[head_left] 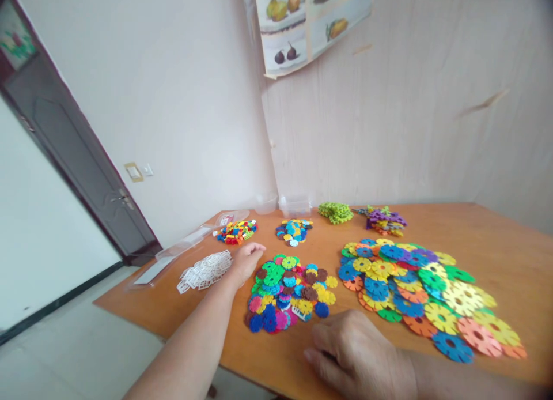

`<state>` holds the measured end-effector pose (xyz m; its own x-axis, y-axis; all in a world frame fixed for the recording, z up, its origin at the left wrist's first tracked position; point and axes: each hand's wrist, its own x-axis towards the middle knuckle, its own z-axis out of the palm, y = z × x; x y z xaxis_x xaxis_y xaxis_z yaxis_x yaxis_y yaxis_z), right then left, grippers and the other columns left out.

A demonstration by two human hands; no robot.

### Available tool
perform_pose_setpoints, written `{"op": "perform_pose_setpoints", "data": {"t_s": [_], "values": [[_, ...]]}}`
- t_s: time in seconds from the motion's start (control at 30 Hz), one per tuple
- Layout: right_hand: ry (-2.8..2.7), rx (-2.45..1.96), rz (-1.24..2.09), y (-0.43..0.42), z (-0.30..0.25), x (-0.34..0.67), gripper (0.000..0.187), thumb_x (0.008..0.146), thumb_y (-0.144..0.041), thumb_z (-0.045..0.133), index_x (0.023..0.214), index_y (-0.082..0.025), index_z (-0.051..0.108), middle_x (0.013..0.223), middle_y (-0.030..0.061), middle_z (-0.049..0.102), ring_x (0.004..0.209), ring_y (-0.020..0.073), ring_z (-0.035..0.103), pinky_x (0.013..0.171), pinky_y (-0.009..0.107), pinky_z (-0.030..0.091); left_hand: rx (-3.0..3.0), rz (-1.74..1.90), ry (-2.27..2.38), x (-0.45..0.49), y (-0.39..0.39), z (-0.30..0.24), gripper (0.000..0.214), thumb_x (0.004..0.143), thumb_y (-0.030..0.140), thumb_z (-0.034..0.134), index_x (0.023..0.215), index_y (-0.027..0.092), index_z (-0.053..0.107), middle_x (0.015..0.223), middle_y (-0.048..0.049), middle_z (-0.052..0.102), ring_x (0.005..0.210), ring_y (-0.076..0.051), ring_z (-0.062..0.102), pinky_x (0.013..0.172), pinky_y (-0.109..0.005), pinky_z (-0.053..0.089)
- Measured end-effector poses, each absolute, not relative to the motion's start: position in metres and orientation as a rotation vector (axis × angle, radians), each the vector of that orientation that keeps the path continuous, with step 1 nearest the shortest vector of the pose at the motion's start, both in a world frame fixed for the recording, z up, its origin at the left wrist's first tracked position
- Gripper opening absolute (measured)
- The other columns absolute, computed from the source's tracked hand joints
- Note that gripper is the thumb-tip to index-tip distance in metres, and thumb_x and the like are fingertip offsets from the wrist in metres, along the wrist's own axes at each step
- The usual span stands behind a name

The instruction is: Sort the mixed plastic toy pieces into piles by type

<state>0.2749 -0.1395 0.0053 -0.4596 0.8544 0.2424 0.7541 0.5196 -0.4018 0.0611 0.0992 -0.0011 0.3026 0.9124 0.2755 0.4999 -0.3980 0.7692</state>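
At the far left a red-and-white label [227,218] is too small to read. The table's [326,236] left edge slants past the clear plastic [153,273]; its near edge passes below the left forearm. A band of wood separates the small discs [285,290] from the large discs [425,290] on the right. The left hand [247,260] is between the white pieces [206,271] and small discs, fingers narrow and bunched; I cannot tell whether they hold anything. The small discs lie just right of it. The right hand [354,351] is curled at their near right, its grip hidden.
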Motion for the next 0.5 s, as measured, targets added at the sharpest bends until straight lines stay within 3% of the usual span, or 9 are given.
{"op": "perform_pose_setpoints", "data": {"t_s": [0.23, 0.5], "values": [[-2.338, -1.284, 0.308, -0.138, 0.000, 0.276, 0.022, 0.092, -0.032, 0.046, 0.078, -0.021, 0.059, 0.075, 0.0002, 0.067, 0.063, 0.0118, 0.057, 0.056, 0.026, 0.030, 2.015, 0.782, 1.259, 0.049, 0.081, 0.021, 0.031, 0.076, 0.041, 0.059, 0.092, 0.016, 0.068, 0.101, -0.0056, 0.072, 0.100, -0.022, 0.063, 0.091, -0.034, 0.046], [-2.313, -1.339, 0.258, -0.135, -0.005, 0.273, 0.027, 0.092, -0.037, 0.045, 0.077, -0.021, 0.060, 0.073, 0.0009, 0.068, 0.062, 0.0118, 0.056, 0.055, 0.027, 0.027, 2.032, 0.439, 1.202, 0.035, 0.058, 0.038, 0.037, 0.069, 0.045, 0.068, 0.092, 0.016, 0.066, 0.089, -0.0038, 0.070, 0.085, -0.020, 0.063, 0.077, -0.030, 0.046]]}}
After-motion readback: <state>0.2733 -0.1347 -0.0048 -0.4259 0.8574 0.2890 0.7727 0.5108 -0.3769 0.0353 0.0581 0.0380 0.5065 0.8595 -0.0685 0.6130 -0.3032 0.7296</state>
